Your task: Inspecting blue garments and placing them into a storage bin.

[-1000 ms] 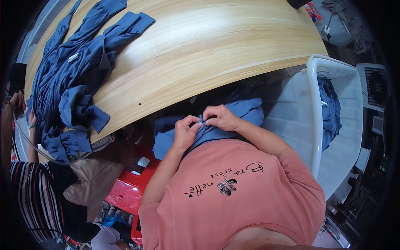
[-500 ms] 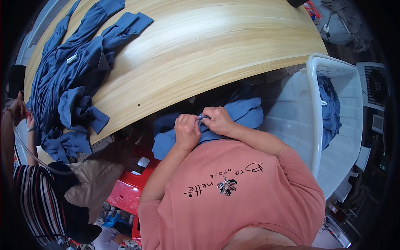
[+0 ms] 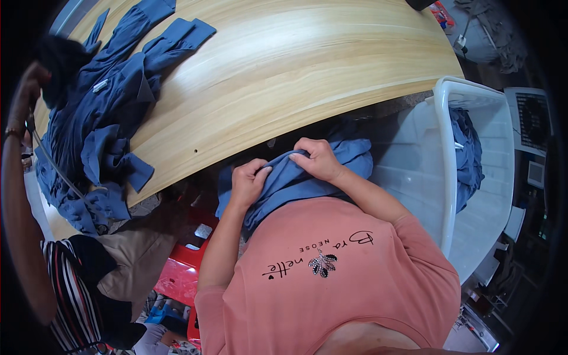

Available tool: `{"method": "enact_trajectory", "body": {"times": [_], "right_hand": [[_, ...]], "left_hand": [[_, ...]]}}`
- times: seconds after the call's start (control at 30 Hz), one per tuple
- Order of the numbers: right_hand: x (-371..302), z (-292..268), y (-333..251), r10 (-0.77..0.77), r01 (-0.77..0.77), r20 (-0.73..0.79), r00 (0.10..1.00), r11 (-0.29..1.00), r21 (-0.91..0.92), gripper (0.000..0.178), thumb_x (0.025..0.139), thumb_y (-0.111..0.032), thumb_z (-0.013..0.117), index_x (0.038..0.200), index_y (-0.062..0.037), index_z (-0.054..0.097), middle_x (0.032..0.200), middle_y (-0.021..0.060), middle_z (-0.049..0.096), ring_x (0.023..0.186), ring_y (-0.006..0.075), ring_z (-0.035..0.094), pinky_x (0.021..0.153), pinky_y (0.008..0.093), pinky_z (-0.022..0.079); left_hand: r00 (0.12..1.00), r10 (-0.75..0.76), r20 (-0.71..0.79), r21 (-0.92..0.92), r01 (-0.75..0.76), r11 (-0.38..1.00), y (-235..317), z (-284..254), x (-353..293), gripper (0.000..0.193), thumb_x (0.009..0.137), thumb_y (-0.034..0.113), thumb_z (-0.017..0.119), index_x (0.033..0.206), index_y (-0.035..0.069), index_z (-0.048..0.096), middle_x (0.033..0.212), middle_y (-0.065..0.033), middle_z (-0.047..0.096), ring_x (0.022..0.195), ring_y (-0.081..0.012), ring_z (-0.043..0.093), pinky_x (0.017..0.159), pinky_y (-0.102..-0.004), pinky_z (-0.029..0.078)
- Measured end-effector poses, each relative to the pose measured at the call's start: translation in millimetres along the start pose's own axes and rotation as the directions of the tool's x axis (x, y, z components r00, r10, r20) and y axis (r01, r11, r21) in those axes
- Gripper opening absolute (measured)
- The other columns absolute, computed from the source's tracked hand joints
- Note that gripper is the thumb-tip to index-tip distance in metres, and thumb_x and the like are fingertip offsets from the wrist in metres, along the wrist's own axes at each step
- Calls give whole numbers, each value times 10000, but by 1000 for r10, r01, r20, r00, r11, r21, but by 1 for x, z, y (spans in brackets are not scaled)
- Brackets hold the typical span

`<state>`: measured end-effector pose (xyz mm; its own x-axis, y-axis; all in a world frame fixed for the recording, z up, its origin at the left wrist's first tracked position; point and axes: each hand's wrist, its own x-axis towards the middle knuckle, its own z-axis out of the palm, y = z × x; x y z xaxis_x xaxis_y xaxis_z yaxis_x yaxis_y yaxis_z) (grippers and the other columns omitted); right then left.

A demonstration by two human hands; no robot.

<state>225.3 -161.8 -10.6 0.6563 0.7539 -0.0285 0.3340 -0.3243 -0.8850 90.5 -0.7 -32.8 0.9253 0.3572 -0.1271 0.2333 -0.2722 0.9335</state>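
A blue garment [image 3: 296, 188] lies bunched across my lap, below the table's front edge. My left hand [image 3: 248, 183] pinches its upper edge between thumb and fingers. A short way to the right, my right hand [image 3: 318, 160] grips the same edge, thumb on top. Between the two hands the cloth is stretched in a slanting fold. Part of the garment under my hands and forearms is hidden.
A pile of blue garments [image 3: 118, 100] covers the left of the wooden table [image 3: 284, 71]. At the left, a co-worker's arm [image 3: 26, 195] reaches over it. A white plastic bin [image 3: 445, 171] holding blue cloth [image 3: 467, 160] stands at right; a red stool [image 3: 177, 269] is lower left.
My hands have moved apart from a close pinch, spreading the garment's edge between them. At the left, the co-worker's arm has risen, lifting dark cloth.
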Motion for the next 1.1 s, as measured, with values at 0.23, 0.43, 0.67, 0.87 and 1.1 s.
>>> {"method": "enact_trajectory", "body": {"times": [0.23,0.43,0.67,0.87,1.1], "right_hand": [[1,14,-15,-663,720,293,689,578,-384,306,687,-117,585,992,-123,607,940,45,575,818,202,546,628,320,378],[6,30,-8,-590,712,402,700,612,-343,122,692,-99,550,813,-82,542,826,51,541,747,199,562,559,319,415],[-7,26,1,-424,525,329,844,780,-340,89,711,-34,517,790,-52,480,734,97,514,632,261,582,501,384,470],[-10,20,-2,-503,556,256,825,805,-208,157,691,-4,531,837,-49,498,713,91,486,611,270,573,481,379,461],[-8,18,-12,-522,603,319,791,751,-268,175,680,-26,550,853,-48,528,718,77,476,567,237,557,458,360,449]], "left_hand": [[993,-80,82,-143,92,985,-6,-14,-7,92,796,57,613,848,-16,634,725,-10,623,667,-48,520,623,-211,437],[973,-126,193,-171,160,972,-10,-17,-7,123,797,37,592,902,-17,624,774,-27,627,718,-53,530,663,-212,440],[983,-165,85,-62,170,983,-2,-16,-4,130,773,45,617,886,-18,619,734,-27,615,691,-65,525,641,-224,441],[993,-89,74,-171,100,980,21,-34,0,86,749,40,642,760,7,564,671,27,537,639,-47,464,589,-199,388],[989,-80,124,-285,113,952,31,-41,0,67,760,38,637,781,5,584,709,37,555,642,-41,460,588,-195,385]]}}
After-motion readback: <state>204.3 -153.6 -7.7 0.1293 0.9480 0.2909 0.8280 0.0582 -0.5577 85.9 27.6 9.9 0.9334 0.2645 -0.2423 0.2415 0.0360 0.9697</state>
